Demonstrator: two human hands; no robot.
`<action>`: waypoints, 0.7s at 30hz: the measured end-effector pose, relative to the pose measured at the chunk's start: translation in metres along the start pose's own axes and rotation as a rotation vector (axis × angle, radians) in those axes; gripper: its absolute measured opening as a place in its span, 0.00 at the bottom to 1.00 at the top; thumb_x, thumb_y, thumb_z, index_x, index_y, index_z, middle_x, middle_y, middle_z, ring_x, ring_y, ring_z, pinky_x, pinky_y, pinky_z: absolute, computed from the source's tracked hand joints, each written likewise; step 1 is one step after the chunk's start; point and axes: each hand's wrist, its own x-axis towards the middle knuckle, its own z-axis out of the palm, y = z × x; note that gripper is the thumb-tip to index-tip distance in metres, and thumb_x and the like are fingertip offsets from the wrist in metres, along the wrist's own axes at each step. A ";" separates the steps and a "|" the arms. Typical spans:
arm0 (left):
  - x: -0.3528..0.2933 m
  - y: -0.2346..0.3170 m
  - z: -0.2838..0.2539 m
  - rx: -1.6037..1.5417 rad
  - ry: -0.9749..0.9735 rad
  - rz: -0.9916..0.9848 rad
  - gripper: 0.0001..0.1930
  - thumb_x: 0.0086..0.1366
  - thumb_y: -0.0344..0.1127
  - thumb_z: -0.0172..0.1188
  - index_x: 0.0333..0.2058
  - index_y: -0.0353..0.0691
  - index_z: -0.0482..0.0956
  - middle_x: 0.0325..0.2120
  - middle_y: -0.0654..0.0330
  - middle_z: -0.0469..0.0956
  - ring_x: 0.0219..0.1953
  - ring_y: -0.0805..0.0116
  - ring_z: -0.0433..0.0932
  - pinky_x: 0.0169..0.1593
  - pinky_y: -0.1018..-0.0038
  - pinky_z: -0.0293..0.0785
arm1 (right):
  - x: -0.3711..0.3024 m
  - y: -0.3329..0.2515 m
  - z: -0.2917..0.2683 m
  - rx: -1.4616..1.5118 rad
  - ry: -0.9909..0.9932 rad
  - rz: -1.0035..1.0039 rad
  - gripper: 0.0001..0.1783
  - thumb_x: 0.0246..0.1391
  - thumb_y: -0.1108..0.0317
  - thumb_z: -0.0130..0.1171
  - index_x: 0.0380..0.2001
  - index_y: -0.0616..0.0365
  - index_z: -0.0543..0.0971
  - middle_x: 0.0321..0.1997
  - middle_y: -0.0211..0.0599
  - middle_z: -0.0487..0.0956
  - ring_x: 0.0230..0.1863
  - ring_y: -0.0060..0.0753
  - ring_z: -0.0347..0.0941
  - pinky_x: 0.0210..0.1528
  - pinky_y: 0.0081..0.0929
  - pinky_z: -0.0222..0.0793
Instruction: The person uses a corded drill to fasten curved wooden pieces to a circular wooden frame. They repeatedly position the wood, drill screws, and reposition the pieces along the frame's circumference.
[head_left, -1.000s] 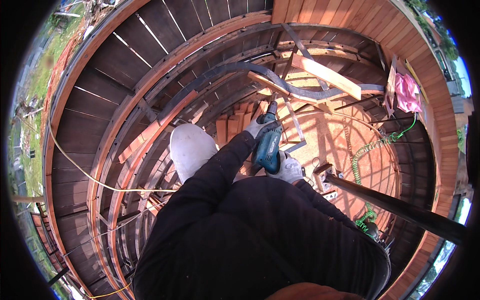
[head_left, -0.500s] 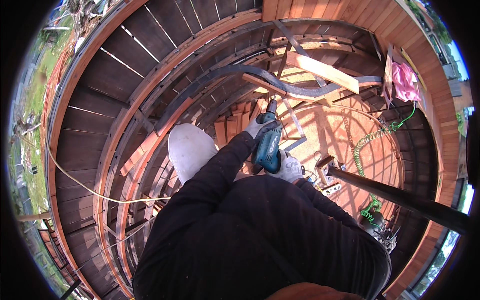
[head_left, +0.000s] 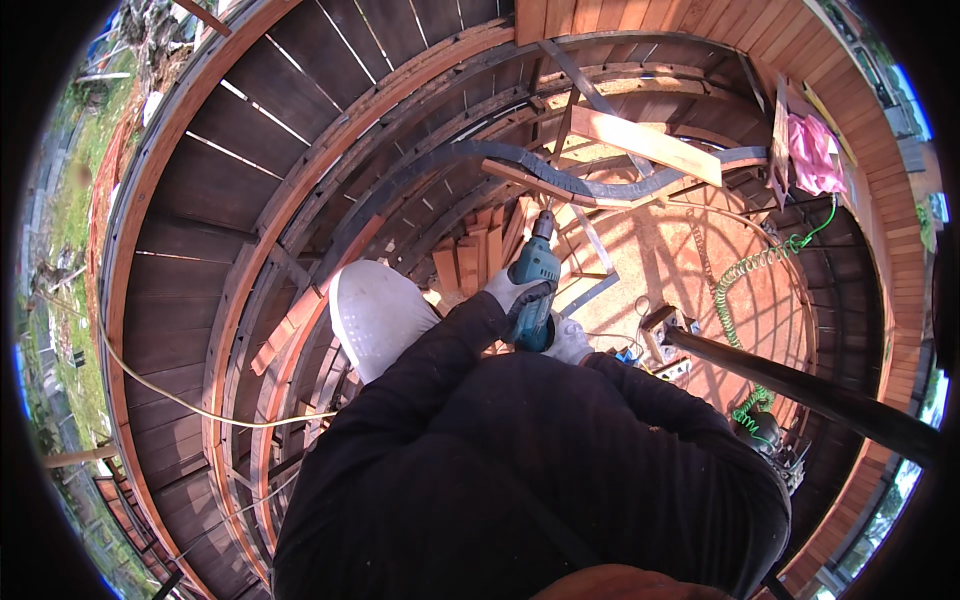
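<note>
A teal power drill points away from my body, its dark chuck at the far end. My gloved left hand is wrapped round the drill's body from the left. At the near end, my gloved right hand is closed on the drill's lower part, with its fingers partly hidden. Beyond the chuck runs a dark, wavy curved beam; a gap seems to lie between them in the picture. Whether a bit sits in the chuck is too small to tell.
Curved wooden ribs and plank walls surround me. Several short wood blocks lie beyond my left hand. A pale board crosses the beam. A black pole, a green coiled hose and pink cloth are at right.
The drill has drawn back slightly toward me, its chuck now farther from the curved beam. Both hands have kept their hold on it. The whole view has shifted a little.
</note>
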 end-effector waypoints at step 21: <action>0.010 0.001 -0.008 0.009 0.009 -0.121 0.23 0.59 0.44 0.68 0.49 0.40 0.73 0.37 0.61 0.78 0.38 0.70 0.77 0.43 0.72 0.74 | 0.018 0.020 0.000 -0.232 -0.189 0.210 0.47 0.36 0.44 0.72 0.56 0.59 0.68 0.51 0.54 0.75 0.54 0.56 0.72 0.55 0.43 0.68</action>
